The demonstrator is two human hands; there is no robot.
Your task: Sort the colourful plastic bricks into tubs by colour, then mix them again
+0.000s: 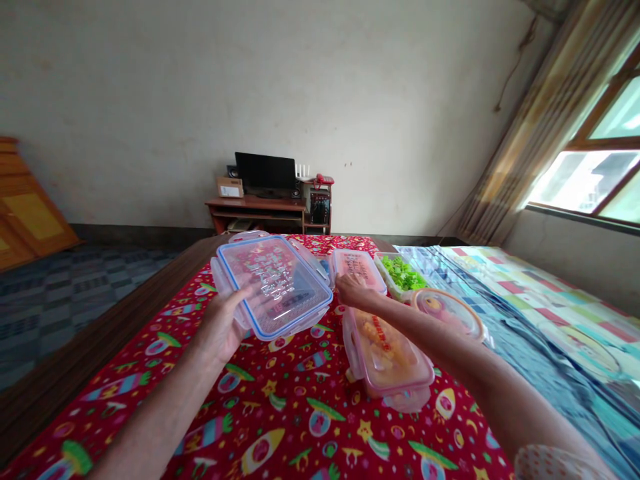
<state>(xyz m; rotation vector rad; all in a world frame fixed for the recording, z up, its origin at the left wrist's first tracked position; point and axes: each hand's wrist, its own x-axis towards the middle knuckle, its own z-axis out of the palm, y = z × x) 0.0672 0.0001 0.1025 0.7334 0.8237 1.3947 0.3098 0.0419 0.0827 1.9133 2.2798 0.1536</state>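
Observation:
My left hand [223, 327] grips the near edge of a clear rectangular lid with a blue seal [274, 283] and holds it raised above the red patterned cloth [280, 427]. My right hand [351, 291] reaches forward; its fingers rest on the near edge of a pink-lidded container [359, 267]. Whether they grip it is hidden. Under my right forearm sits a closed pink-rimmed box with orange food [387, 357].
An open tub of green pieces [403, 273] stands behind a round pink-rimmed lid [450, 312] on the right. A striped sheet [540, 313] covers the right side. A desk with a monitor [265, 193] stands at the far wall.

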